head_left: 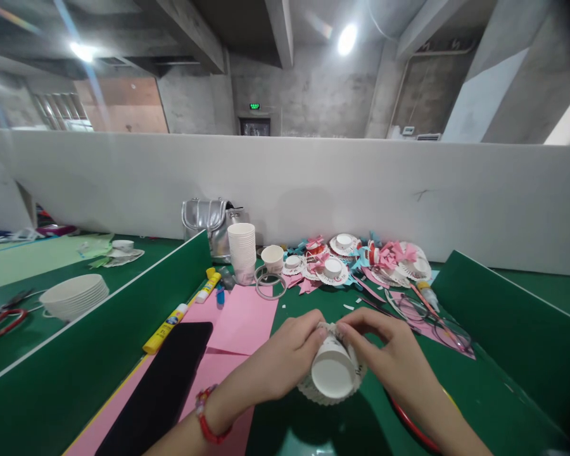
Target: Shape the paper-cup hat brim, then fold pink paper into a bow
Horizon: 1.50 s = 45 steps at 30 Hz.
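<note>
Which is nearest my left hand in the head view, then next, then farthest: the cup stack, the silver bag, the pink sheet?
From the left hand, which grips the paper cup together with the right hand:
1. pink sheet, flat on the table just left of it.
2. cup stack, farther back and left.
3. silver bag, behind the stack, farthest back.

Matt white paper cup [333,373], glossy silver bag [209,218], pink paper sheet [244,320].
</note>
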### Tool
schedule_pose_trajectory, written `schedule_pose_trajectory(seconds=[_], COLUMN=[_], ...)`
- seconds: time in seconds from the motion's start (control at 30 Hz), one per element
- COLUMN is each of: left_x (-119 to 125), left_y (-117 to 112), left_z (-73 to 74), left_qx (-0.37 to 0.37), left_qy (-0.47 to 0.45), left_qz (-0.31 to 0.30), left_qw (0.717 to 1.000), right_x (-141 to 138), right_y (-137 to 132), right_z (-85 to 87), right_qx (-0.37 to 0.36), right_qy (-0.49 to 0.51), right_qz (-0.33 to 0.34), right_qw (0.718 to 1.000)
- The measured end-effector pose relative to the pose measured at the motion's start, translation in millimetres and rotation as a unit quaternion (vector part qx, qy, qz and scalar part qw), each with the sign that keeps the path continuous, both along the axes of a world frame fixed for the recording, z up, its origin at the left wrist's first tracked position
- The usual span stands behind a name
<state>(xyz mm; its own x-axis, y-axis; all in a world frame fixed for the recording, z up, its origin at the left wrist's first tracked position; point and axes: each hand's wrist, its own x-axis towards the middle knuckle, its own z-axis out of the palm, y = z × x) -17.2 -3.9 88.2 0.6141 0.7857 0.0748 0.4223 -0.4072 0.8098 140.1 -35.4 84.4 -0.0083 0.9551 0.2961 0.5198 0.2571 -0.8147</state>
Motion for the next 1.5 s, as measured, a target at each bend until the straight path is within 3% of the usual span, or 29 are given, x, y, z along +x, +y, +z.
schedule_pose_trajectory(seconds=[0.27,0.6,0.77,0.87,1.0,1.17,1.37,1.5], left_x=[2,0,0,0,1,0,-3,-3], left_y=[0,9,10,10,11,14,17,19], left_z=[4.3,1.8,-1.1,-0.4,1.4,1.0,-6.1,-7.5], left_qx=[-0.029,-0.043,-0.097,-0.086,-0.048,-0.099,-0.160,-0.140], left_qy=[-0.054,-0.115,-0.141,-0.152,-0.145,-0.175,-0.177,-0.178], left_qz=[-0.007,0.054,0.023,0.010,0.047,0.093,0.035,0.033], left_qw=[0.998,0.991,0.985,0.985,0.987,0.975,0.971,0.973], right_x=[-2,4,6,3,2,7,10,8], right_y=[0,6,5,3,5,9,8,8], right_z=[2.0,3.5,6.4,7.5,6.6,3.6,3.2,7.7], right_qx=[0.039,-0.034,-0.017,-0.022,-0.034,-0.066,-0.072,-0.076], right_qy=[-0.038,0.059,0.037,0.017,0.054,0.087,0.036,0.026], right_qz=[0.011,0.036,0.028,0.020,0.013,0.037,0.035,0.026], right_qw=[0.998,0.997,0.999,0.999,0.998,0.993,0.996,0.996])
